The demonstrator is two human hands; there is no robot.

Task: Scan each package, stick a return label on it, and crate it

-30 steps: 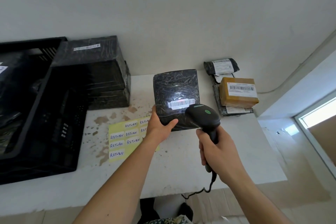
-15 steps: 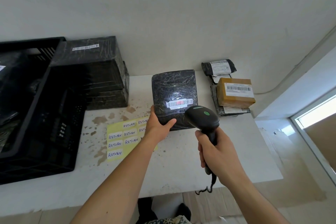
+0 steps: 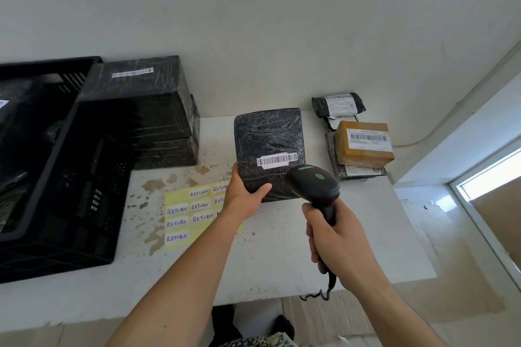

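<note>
My left hand (image 3: 244, 196) grips the near left corner of a black plastic-wrapped package (image 3: 269, 135), tilted up above the white table so its white barcode label (image 3: 276, 160) faces me. My right hand (image 3: 337, 239) holds the handle of a black barcode scanner (image 3: 313, 182), its head pointing at the package's near right corner. A yellow sheet of white RETURN labels (image 3: 194, 213) lies on the table, partly under my left wrist. A black plastic crate (image 3: 56, 177) stands at the left with dark wrapped packages inside.
Two stacked black wrapped boxes (image 3: 141, 110) stand beside the crate. At the back right lie a brown cardboard parcel (image 3: 363, 144) on flat dark mailers and a rolled black mailer (image 3: 338, 104). The white table (image 3: 267, 256) is stained near the labels. A wall rises behind.
The red scan light on the barcode label half a second ago is gone. Both hands, package and scanner stay almost where they were.
</note>
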